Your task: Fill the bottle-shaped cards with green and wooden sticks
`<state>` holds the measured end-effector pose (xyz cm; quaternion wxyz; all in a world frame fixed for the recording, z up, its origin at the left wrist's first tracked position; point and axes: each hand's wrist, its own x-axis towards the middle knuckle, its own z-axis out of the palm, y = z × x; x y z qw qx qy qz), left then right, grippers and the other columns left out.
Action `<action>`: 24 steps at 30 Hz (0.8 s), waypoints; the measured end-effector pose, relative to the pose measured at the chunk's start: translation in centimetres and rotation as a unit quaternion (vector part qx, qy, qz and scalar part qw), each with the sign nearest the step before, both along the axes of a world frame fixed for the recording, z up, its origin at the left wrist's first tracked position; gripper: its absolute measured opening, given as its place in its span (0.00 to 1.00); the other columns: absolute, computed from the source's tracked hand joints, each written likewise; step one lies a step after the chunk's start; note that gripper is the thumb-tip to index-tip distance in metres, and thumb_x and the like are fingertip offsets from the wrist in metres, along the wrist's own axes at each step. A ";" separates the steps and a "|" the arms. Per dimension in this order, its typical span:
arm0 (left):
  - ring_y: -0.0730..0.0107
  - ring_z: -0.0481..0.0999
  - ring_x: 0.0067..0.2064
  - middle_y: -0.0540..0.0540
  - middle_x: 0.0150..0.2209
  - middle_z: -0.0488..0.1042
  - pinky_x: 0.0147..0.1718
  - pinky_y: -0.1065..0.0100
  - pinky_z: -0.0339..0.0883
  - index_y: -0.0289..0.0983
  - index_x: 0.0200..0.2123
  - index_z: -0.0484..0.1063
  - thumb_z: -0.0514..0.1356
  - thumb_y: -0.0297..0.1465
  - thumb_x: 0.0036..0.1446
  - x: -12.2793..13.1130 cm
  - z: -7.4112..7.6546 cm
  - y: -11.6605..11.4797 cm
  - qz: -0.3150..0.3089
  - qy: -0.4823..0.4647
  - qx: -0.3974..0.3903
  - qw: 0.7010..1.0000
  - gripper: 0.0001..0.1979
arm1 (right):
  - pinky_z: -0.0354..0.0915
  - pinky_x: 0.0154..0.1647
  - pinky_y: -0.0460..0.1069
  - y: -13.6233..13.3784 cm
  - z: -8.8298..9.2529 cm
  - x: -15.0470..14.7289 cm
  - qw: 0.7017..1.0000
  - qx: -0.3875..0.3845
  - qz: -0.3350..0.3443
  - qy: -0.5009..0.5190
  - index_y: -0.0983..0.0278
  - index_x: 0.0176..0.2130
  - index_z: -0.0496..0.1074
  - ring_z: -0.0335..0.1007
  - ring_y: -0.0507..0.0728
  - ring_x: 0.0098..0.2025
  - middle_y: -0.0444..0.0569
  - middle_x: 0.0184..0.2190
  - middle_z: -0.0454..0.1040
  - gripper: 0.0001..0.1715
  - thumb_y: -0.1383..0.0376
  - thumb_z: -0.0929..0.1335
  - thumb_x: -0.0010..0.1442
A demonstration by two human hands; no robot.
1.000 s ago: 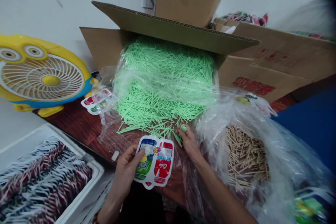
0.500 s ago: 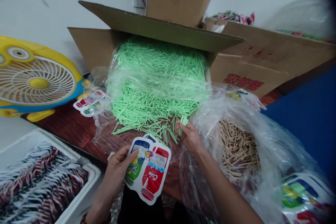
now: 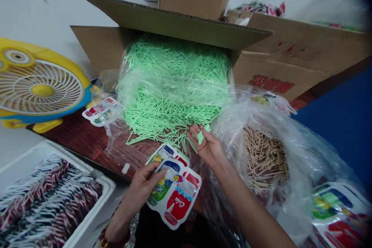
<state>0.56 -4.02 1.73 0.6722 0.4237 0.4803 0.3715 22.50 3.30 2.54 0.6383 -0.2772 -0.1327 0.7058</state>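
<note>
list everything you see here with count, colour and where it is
green sticks: a heap, green, in clear plastic spilling from the open box
cardboard boxes: several, brown, at the back
wooden sticks: a pile, tan, in a clear bag at right
drink-print packet: one, green, blue and red, in the left hand
same packets: a few more, by the fan and lower right
fan: one, yellow and blue, left
white tray: one, lower left, holding striped items
left hand: grips the packet
right hand: palm up, holding a few green sticks

Printed Sprite/Cola bottle-shaped packet [image 3: 174, 192], flat and tilted, pinched at its left edge above desk edge; few short green sticks [image 3: 201, 135] lie bunched across an upturned palm.
</note>
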 end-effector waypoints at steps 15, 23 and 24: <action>0.59 0.67 0.57 0.43 0.63 0.61 0.55 0.59 0.61 0.40 0.39 0.75 0.54 0.28 0.62 3.5 4.9 -0.6 -0.152 0.174 0.357 0.905 0.09 | 0.65 0.56 0.60 -3.3 2.3 -3.2 0.999 -0.038 0.010 -0.018 0.57 0.34 0.70 0.71 0.57 0.52 0.44 0.42 0.78 0.03 0.62 0.66 0.59; 0.61 0.62 0.61 0.45 0.64 0.59 0.58 0.62 0.57 0.40 0.41 0.74 0.54 0.25 0.62 3.5 4.9 -1.1 -0.151 0.187 0.369 0.898 0.10 | 0.62 0.58 0.60 -3.9 2.6 -3.6 0.999 -0.023 0.022 0.005 0.57 0.36 0.69 0.75 0.54 0.46 0.42 0.38 0.78 0.03 0.63 0.65 0.60; 0.61 0.62 0.61 0.44 0.64 0.59 0.58 0.62 0.58 0.40 0.41 0.74 0.54 0.25 0.62 3.5 4.9 -1.1 -0.150 0.186 0.372 0.897 0.10 | 0.62 0.59 0.60 -3.9 2.7 -3.6 0.999 -0.019 0.025 0.006 0.57 0.36 0.69 0.75 0.54 0.45 0.42 0.39 0.78 0.03 0.63 0.65 0.60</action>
